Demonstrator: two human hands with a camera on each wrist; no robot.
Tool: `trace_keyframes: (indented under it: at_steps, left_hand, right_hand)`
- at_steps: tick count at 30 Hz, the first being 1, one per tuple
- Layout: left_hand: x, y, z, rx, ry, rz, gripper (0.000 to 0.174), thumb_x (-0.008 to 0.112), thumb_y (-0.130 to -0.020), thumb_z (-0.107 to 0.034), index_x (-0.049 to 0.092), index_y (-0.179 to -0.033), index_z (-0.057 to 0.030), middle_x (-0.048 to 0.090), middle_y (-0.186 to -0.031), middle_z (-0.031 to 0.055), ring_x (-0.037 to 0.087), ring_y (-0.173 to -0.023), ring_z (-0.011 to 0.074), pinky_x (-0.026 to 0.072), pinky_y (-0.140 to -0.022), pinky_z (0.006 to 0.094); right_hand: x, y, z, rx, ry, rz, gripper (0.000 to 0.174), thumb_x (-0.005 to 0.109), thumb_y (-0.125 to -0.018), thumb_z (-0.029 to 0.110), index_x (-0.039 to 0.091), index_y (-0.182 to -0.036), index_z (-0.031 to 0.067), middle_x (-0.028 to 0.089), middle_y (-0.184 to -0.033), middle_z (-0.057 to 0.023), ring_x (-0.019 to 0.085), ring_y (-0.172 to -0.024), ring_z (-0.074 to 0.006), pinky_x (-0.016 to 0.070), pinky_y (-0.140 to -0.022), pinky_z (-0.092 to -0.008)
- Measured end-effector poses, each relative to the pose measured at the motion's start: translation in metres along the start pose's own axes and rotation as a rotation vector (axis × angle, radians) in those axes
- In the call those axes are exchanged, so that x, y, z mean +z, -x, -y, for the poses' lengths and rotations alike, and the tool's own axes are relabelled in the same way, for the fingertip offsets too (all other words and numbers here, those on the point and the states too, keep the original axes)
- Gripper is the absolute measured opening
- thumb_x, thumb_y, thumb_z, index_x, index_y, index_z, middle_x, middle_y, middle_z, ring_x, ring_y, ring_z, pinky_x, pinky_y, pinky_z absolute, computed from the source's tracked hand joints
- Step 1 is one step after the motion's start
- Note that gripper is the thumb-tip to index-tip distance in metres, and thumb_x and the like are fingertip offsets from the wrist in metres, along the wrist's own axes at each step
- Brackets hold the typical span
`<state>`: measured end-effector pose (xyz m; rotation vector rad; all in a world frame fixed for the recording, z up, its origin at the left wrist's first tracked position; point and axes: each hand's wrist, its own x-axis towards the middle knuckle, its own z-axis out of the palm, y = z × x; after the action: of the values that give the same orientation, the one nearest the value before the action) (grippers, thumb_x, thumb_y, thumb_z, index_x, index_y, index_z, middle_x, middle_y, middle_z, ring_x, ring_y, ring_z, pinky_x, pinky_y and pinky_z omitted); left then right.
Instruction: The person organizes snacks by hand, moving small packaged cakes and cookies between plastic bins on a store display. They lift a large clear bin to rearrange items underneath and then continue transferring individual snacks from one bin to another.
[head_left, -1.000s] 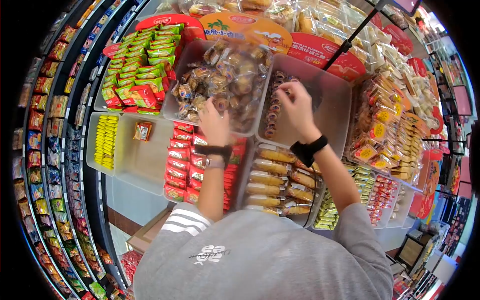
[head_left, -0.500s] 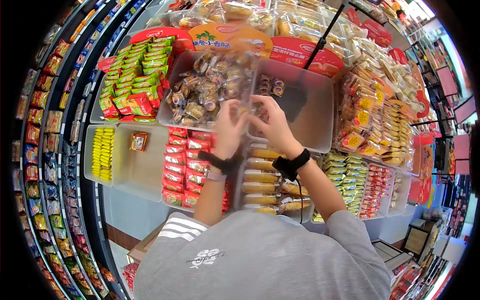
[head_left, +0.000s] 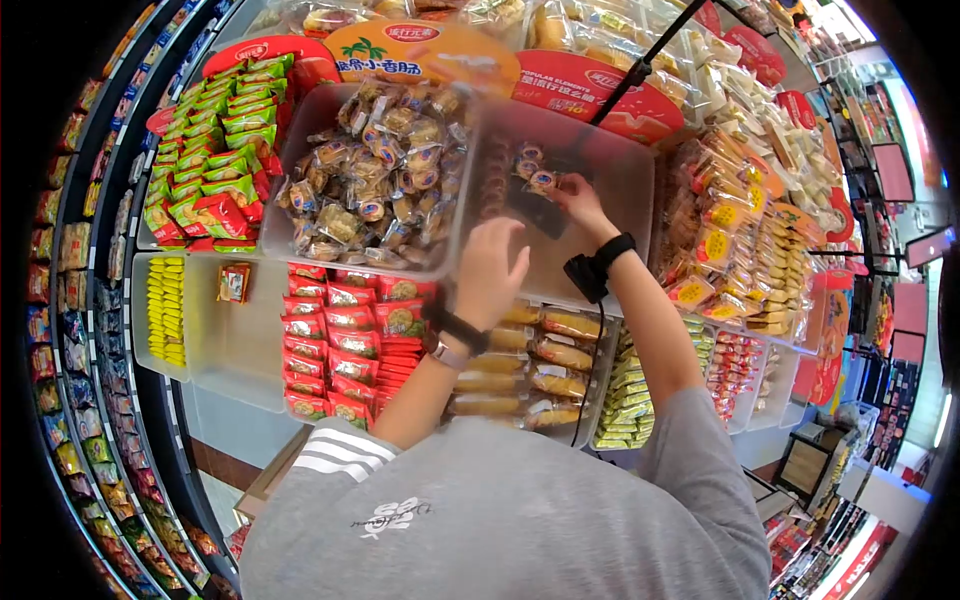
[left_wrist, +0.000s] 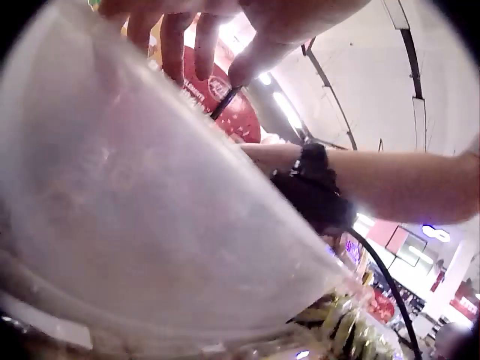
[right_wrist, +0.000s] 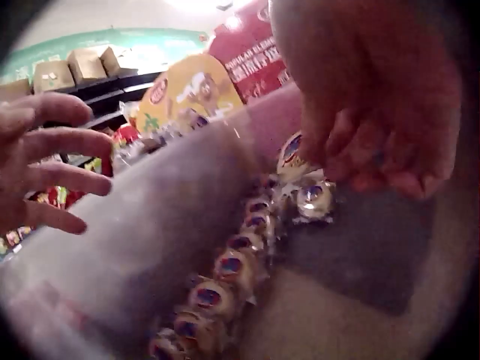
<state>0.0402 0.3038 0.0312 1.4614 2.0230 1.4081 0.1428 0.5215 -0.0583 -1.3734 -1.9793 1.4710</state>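
A translucent plastic bin holds a row of round, clear-wrapped snacks along its left wall. A short second row lies beside it. My right hand reaches into this bin and pinches a wrapped snack at the near end of the short row; its curled fingertips partly hide it in the right wrist view. Over the bin's near left corner is my left hand, fingers spread and holding nothing. To the left, another bin is heaped with the same kind of snacks, loosely piled.
Red packets and long wrapped rolls fill the front bins. Green packets stand at the left, bagged pastries at the right. Red and orange signs rise behind, and a black pole slants above the right bin.
My hands met near the wall between the two bins half a second ago. Now the right hand has moved away into the right bin, and the left has drawn apart with fingers spread.
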Motion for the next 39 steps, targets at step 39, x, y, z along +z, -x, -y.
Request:
trace_keyframes:
  at_steps: [39]
  left_hand:
    - [-0.113,0.033,0.049,-0.323,0.405,-0.392,0.018,0.058,-0.090,-0.008,0.055,-0.107,-0.0022,0.059,-0.101,0.0082,0.059,-0.087,0.0174,0.0500,-0.073,0.0294]
  right_hand:
    - [0.101,0.086,0.152,-0.841,0.547,0.091,0.021,0.071,-0.076,0.023,0.061,-0.089,0.0096,0.060,-0.089,-0.0027,0.059,-0.086,-0.0209,0.0446,-0.069,-0.0338]
